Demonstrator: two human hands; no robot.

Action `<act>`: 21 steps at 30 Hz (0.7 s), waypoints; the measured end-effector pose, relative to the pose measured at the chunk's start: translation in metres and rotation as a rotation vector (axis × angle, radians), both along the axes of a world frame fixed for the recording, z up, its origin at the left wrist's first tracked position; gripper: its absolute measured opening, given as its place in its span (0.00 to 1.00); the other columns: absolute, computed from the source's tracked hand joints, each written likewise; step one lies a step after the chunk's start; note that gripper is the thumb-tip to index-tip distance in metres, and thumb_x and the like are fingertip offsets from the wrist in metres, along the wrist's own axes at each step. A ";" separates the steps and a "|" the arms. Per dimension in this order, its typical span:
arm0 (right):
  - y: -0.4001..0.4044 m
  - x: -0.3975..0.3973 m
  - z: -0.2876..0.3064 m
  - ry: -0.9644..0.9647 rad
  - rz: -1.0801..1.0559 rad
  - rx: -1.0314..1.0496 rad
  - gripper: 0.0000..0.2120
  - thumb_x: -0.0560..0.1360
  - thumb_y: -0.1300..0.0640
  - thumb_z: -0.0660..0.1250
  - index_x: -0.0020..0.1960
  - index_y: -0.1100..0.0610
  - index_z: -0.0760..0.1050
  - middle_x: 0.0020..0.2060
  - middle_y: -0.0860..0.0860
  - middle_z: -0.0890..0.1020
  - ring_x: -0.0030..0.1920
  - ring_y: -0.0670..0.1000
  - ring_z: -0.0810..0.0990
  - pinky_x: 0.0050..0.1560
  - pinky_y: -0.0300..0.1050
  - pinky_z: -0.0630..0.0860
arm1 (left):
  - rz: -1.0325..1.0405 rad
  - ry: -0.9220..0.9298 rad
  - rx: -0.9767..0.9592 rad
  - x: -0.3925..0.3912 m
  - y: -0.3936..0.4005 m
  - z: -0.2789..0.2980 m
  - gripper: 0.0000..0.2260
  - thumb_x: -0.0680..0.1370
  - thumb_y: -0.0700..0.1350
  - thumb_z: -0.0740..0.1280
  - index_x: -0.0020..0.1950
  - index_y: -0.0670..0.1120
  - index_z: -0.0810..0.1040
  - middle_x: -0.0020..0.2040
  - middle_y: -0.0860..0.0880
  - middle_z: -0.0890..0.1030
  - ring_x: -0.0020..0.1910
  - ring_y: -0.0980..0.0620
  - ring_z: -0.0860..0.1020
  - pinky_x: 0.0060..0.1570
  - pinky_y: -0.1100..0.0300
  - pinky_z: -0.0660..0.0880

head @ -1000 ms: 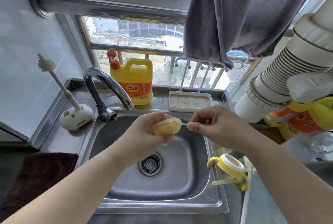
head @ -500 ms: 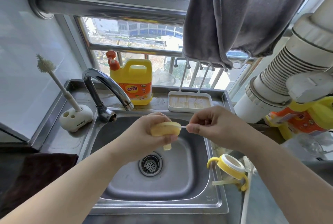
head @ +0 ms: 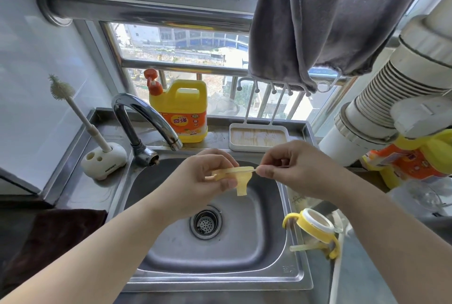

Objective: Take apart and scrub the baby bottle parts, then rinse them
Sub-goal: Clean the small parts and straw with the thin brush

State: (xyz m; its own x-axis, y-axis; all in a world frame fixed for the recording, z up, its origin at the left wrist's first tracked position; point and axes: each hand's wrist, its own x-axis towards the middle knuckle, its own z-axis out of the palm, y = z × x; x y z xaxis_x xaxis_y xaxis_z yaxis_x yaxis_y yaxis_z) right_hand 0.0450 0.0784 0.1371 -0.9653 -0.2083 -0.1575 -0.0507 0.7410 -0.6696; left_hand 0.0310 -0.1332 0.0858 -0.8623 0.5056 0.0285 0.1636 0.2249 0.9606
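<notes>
Over the steel sink (head: 291, 276), my left hand (head: 203, 181) grips a soft yellowish silicone nipple piece (head: 238, 177) with its spout pointing down. My right hand (head: 288, 169) pinches a thin white stick, a small brush handle, whose tip goes into the nipple piece's right edge. On the sink's right rim lies the yellow handled bottle collar (head: 315, 228) with a white ring, and a pale straw (head: 300, 248) lies under it. A white bottle brush (head: 80, 118) stands in its holder (head: 104, 163) at the back left.
The curved faucet (head: 144, 120) stands behind the sink at left, water off. A yellow detergent jug (head: 181, 113) and a white tray (head: 259, 138) sit on the back ledge. A grey towel (head: 330, 22) hangs above. A white duct (head: 391, 98) crowds the right side.
My left hand has turned the nipple piece so its spout now hangs down and its rim faces up. My right hand stays at its right edge with the thin stick.
</notes>
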 end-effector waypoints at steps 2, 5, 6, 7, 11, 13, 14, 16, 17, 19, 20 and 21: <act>0.007 0.000 0.000 -0.014 -0.026 0.013 0.07 0.72 0.51 0.70 0.36 0.49 0.80 0.24 0.40 0.74 0.27 0.39 0.70 0.32 0.32 0.66 | -0.018 -0.027 0.031 0.000 -0.002 0.000 0.01 0.69 0.44 0.70 0.38 0.49 0.80 0.51 0.56 0.80 0.52 0.56 0.78 0.53 0.61 0.75; -0.002 0.001 0.000 -0.010 0.020 -0.036 0.06 0.73 0.53 0.70 0.37 0.50 0.80 0.23 0.41 0.73 0.26 0.39 0.70 0.30 0.29 0.65 | -0.045 -0.076 0.044 0.002 0.003 -0.001 0.03 0.69 0.45 0.71 0.40 0.49 0.78 0.52 0.56 0.82 0.48 0.58 0.78 0.48 0.65 0.74; -0.007 0.001 0.000 0.001 0.040 -0.048 0.06 0.73 0.53 0.70 0.37 0.51 0.80 0.22 0.42 0.72 0.26 0.40 0.69 0.29 0.29 0.65 | -0.034 -0.077 0.037 0.003 0.005 -0.001 0.04 0.69 0.45 0.71 0.41 0.50 0.79 0.49 0.56 0.82 0.44 0.59 0.78 0.45 0.66 0.73; -0.010 0.001 0.000 0.011 0.046 -0.051 0.07 0.73 0.54 0.71 0.36 0.51 0.80 0.22 0.42 0.71 0.25 0.40 0.68 0.29 0.29 0.65 | -0.019 -0.079 0.039 0.003 0.006 -0.001 0.04 0.68 0.46 0.71 0.41 0.51 0.79 0.44 0.55 0.83 0.39 0.60 0.76 0.42 0.67 0.71; 0.008 -0.001 -0.003 0.010 -0.039 0.047 0.08 0.72 0.50 0.71 0.34 0.47 0.79 0.24 0.41 0.75 0.28 0.39 0.72 0.32 0.31 0.67 | 0.045 -0.154 0.172 0.001 0.000 -0.001 0.03 0.68 0.42 0.71 0.41 0.48 0.80 0.43 0.54 0.83 0.41 0.59 0.78 0.43 0.68 0.72; 0.017 0.003 -0.003 -0.018 -0.088 0.070 0.07 0.72 0.50 0.70 0.36 0.48 0.80 0.24 0.41 0.75 0.27 0.38 0.72 0.32 0.32 0.68 | 0.068 -0.153 0.226 0.000 -0.005 -0.002 0.04 0.67 0.41 0.72 0.40 0.47 0.80 0.53 0.53 0.82 0.49 0.57 0.79 0.47 0.66 0.74; 0.019 0.005 -0.002 -0.023 -0.117 0.040 0.07 0.73 0.51 0.70 0.37 0.50 0.80 0.23 0.41 0.74 0.26 0.38 0.71 0.31 0.30 0.66 | 0.073 -0.122 0.200 -0.001 -0.006 -0.003 0.05 0.67 0.41 0.73 0.39 0.49 0.80 0.56 0.55 0.80 0.55 0.59 0.78 0.49 0.66 0.73; 0.016 0.006 -0.002 -0.013 -0.204 -0.058 0.07 0.74 0.51 0.68 0.40 0.52 0.80 0.23 0.43 0.72 0.25 0.39 0.68 0.29 0.30 0.65 | 0.076 -0.078 0.127 0.000 -0.007 -0.006 0.10 0.68 0.39 0.75 0.37 0.54 0.81 0.63 0.57 0.73 0.63 0.61 0.72 0.54 0.63 0.73; 0.012 0.006 -0.003 -0.021 -0.247 -0.102 0.08 0.74 0.50 0.67 0.41 0.53 0.81 0.25 0.44 0.72 0.25 0.39 0.68 0.29 0.30 0.65 | 0.084 -0.066 0.096 0.001 -0.008 -0.008 0.12 0.69 0.37 0.75 0.37 0.55 0.81 0.65 0.57 0.70 0.65 0.62 0.70 0.56 0.62 0.73; -0.001 0.007 -0.008 -0.097 -0.287 -0.143 0.11 0.73 0.45 0.67 0.43 0.52 0.80 0.28 0.45 0.74 0.28 0.39 0.69 0.32 0.34 0.67 | 0.094 -0.008 0.015 0.004 -0.006 -0.009 0.15 0.71 0.34 0.72 0.37 0.55 0.81 0.67 0.57 0.66 0.65 0.63 0.69 0.55 0.65 0.73; -0.009 0.007 -0.012 -0.146 -0.283 -0.140 0.13 0.72 0.42 0.67 0.42 0.52 0.80 0.28 0.44 0.74 0.29 0.39 0.70 0.34 0.36 0.68 | 0.088 0.022 -0.019 0.005 -0.005 -0.009 0.15 0.71 0.33 0.71 0.38 0.55 0.81 0.67 0.57 0.66 0.64 0.63 0.70 0.54 0.67 0.73; -0.016 0.008 -0.017 -0.184 -0.277 -0.138 0.14 0.71 0.41 0.68 0.40 0.52 0.80 0.26 0.42 0.74 0.29 0.40 0.70 0.34 0.37 0.67 | 0.074 0.028 -0.023 0.007 -0.002 -0.009 0.15 0.72 0.32 0.71 0.38 0.54 0.81 0.66 0.57 0.68 0.61 0.63 0.73 0.53 0.68 0.73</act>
State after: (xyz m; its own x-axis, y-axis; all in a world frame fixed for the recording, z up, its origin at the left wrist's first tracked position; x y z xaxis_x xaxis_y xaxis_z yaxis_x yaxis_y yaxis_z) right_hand 0.0530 0.0629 0.1201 -0.9461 0.0262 -0.3229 0.2707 0.6113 -0.7436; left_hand 0.0380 -0.1355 0.0768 -0.8962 0.4416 0.0422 0.1722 0.2588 0.9505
